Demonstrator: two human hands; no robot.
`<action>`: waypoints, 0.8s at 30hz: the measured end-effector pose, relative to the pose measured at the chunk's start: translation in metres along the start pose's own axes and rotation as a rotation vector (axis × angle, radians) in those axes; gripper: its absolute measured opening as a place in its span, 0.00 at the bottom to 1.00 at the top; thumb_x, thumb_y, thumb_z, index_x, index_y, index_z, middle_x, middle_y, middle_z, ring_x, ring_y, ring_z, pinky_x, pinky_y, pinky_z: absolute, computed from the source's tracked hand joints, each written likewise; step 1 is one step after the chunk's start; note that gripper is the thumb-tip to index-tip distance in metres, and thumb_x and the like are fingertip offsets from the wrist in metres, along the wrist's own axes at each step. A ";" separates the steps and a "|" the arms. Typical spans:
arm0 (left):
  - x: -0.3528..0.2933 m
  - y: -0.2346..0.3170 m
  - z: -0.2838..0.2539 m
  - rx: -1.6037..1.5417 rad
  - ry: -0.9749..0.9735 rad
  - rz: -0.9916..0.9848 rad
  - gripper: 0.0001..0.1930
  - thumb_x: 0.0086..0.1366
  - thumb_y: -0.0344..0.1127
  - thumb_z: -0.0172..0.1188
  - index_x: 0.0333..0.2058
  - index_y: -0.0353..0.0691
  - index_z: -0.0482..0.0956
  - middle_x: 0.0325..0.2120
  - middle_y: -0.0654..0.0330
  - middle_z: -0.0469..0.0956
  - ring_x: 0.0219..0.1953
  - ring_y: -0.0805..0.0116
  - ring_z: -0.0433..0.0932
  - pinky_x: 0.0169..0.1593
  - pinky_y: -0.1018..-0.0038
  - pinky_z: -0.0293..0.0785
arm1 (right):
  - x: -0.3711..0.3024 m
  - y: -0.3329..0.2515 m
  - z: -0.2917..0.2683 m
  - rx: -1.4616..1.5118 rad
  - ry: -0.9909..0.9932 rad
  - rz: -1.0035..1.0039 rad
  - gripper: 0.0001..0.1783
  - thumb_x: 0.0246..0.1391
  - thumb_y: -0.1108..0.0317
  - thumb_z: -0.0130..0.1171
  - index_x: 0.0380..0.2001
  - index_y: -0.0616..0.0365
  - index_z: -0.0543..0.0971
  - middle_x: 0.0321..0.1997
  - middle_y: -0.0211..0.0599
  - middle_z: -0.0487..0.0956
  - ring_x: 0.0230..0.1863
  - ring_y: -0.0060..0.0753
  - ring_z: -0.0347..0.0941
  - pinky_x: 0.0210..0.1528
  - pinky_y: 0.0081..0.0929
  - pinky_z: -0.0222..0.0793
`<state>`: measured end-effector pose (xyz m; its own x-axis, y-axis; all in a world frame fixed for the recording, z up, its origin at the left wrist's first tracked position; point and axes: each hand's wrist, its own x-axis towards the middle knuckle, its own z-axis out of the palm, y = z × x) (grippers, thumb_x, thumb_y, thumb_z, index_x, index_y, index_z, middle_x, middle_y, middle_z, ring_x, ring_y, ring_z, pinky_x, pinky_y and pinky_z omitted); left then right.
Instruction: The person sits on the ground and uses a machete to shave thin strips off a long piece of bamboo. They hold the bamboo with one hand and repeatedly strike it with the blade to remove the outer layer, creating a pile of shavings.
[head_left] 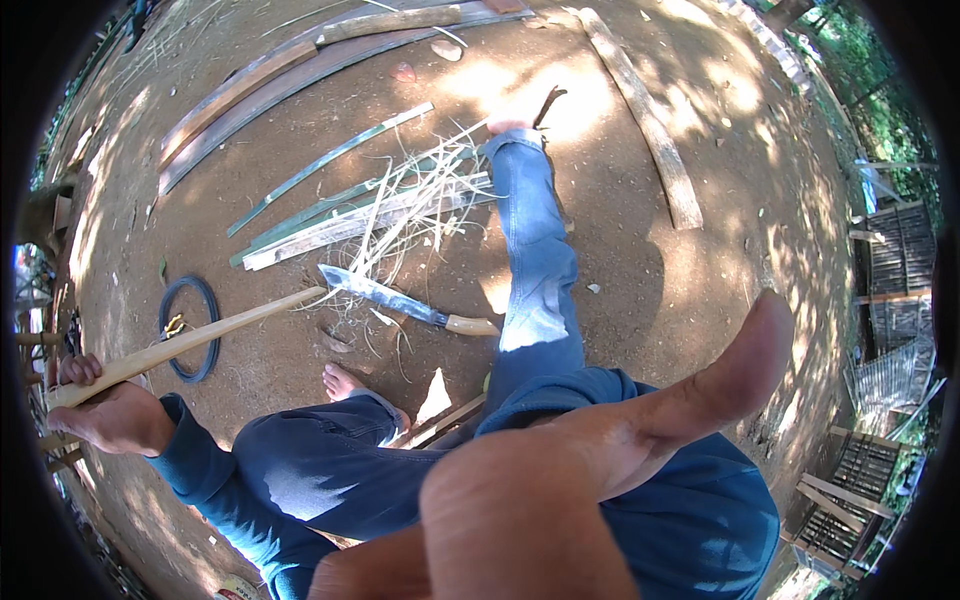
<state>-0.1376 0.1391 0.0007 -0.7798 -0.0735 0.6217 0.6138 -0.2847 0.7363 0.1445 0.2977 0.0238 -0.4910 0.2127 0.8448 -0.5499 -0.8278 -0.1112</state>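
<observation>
My left hand (125,420), palm up at the far left, has its fingers curled round the thick end of a long, pale, tapered wooden stick (215,328). The stick's thin end reaches toward the tip of a large knife (385,295) with a wooden handle, lying on the ground beside my leg. Very close and partly blurred, my right hand (560,470) fills the lower middle. Its thumb stretches out to the upper right, apart from the fingers, and nothing shows in its grasp. The lower edge cuts off part of that hand.
Thin shavings (410,205) lie tangled over several split strips (330,235) on the dirt. A coiled dark hose (210,345) rests under the stick. Long planks (260,100) lie at the far left, a wooden beam (645,120) at the far right. My legs (530,240) flank the knife.
</observation>
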 end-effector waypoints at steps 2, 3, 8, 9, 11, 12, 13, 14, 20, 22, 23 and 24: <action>0.005 -0.002 -0.013 0.011 -0.007 0.003 0.32 0.68 0.63 0.35 0.29 0.34 0.64 0.24 0.58 0.60 0.27 0.68 0.60 0.33 0.74 0.60 | -0.001 0.003 -0.007 0.048 0.023 0.002 0.49 0.53 0.27 0.25 0.63 0.57 0.55 0.65 0.42 0.60 0.65 0.41 0.55 0.61 0.45 0.55; -0.001 0.003 -0.010 0.042 0.011 0.012 0.31 0.68 0.63 0.35 0.28 0.34 0.63 0.24 0.58 0.60 0.27 0.67 0.60 0.33 0.74 0.60 | -0.004 0.002 -0.013 0.071 0.050 0.009 0.50 0.53 0.26 0.24 0.63 0.58 0.54 0.65 0.42 0.60 0.65 0.41 0.55 0.61 0.45 0.55; -0.009 0.006 0.006 0.053 -0.030 0.038 0.33 0.69 0.63 0.32 0.37 0.32 0.67 0.23 0.61 0.60 0.25 0.72 0.59 0.32 0.76 0.60 | -0.042 -0.001 -0.065 0.174 0.556 0.125 0.53 0.52 0.23 0.20 0.64 0.57 0.54 0.65 0.43 0.59 0.64 0.41 0.56 0.61 0.44 0.56; -0.011 0.011 0.011 0.065 -0.017 0.052 0.32 0.69 0.63 0.33 0.35 0.33 0.66 0.23 0.62 0.60 0.25 0.72 0.59 0.32 0.77 0.60 | -0.053 -0.001 -0.079 0.202 0.665 0.161 0.53 0.52 0.23 0.20 0.64 0.56 0.55 0.66 0.44 0.58 0.64 0.41 0.55 0.62 0.44 0.54; -0.021 0.018 0.026 0.088 -0.001 0.063 0.31 0.68 0.64 0.34 0.32 0.35 0.64 0.22 0.63 0.59 0.25 0.73 0.58 0.31 0.78 0.59 | -0.068 0.001 -0.097 0.204 0.839 0.204 0.52 0.52 0.23 0.21 0.65 0.55 0.55 0.68 0.45 0.55 0.66 0.44 0.53 0.64 0.48 0.50; -0.021 0.018 0.026 0.095 0.001 0.065 0.32 0.68 0.64 0.33 0.36 0.34 0.65 0.22 0.63 0.59 0.25 0.74 0.58 0.31 0.78 0.59 | -0.073 0.001 -0.102 0.175 0.901 0.212 0.52 0.52 0.24 0.21 0.65 0.55 0.54 0.69 0.47 0.53 0.68 0.48 0.50 0.65 0.52 0.47; -0.020 0.019 0.025 0.101 0.003 0.066 0.33 0.69 0.63 0.32 0.40 0.33 0.65 0.23 0.63 0.59 0.24 0.74 0.58 0.30 0.79 0.59 | -0.076 0.001 -0.107 0.177 0.906 0.213 0.51 0.53 0.24 0.21 0.66 0.55 0.54 0.69 0.46 0.53 0.67 0.47 0.51 0.66 0.50 0.46; -0.019 0.019 0.024 0.103 0.004 0.063 0.34 0.69 0.63 0.31 0.43 0.31 0.65 0.23 0.64 0.59 0.24 0.75 0.58 0.30 0.79 0.58 | -0.077 0.002 -0.110 0.171 0.905 0.222 0.51 0.53 0.24 0.20 0.66 0.55 0.54 0.69 0.46 0.53 0.67 0.47 0.51 0.66 0.50 0.46; -0.016 0.020 0.016 0.116 -0.003 0.082 0.33 0.69 0.64 0.31 0.41 0.34 0.66 0.22 0.63 0.59 0.24 0.75 0.58 0.30 0.79 0.59 | -0.085 0.004 -0.126 0.157 0.898 0.279 0.48 0.57 0.28 0.19 0.66 0.56 0.54 0.69 0.49 0.55 0.67 0.47 0.53 0.65 0.49 0.48; -0.018 0.021 0.019 0.115 -0.003 0.090 0.32 0.68 0.64 0.31 0.41 0.35 0.66 0.22 0.63 0.59 0.24 0.75 0.58 0.30 0.78 0.59 | -0.112 0.007 -0.155 -0.159 0.860 0.405 0.38 0.64 0.38 0.26 0.63 0.58 0.58 0.63 0.54 0.63 0.61 0.46 0.63 0.60 0.42 0.60; -0.020 0.023 0.024 0.116 -0.001 0.087 0.32 0.68 0.64 0.31 0.40 0.35 0.65 0.22 0.63 0.59 0.24 0.74 0.58 0.30 0.78 0.59 | -0.133 0.009 -0.172 -0.604 0.835 0.524 0.32 0.65 0.44 0.36 0.57 0.61 0.66 0.56 0.50 0.72 0.56 0.39 0.69 0.57 0.33 0.63; -0.021 0.022 0.025 0.118 -0.007 0.075 0.32 0.68 0.64 0.32 0.39 0.36 0.65 0.22 0.63 0.59 0.24 0.74 0.58 0.30 0.78 0.59 | -0.157 0.006 -0.186 -1.042 0.767 0.647 0.25 0.64 0.52 0.46 0.52 0.64 0.71 0.49 0.44 0.76 0.51 0.32 0.72 0.54 0.28 0.65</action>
<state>-0.1047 0.1582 0.0107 -0.7302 -0.0833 0.6781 0.6812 -0.1642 0.7134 0.0928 0.3562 -0.2074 -0.8901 0.4527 0.0534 -0.1639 -0.2086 -0.9642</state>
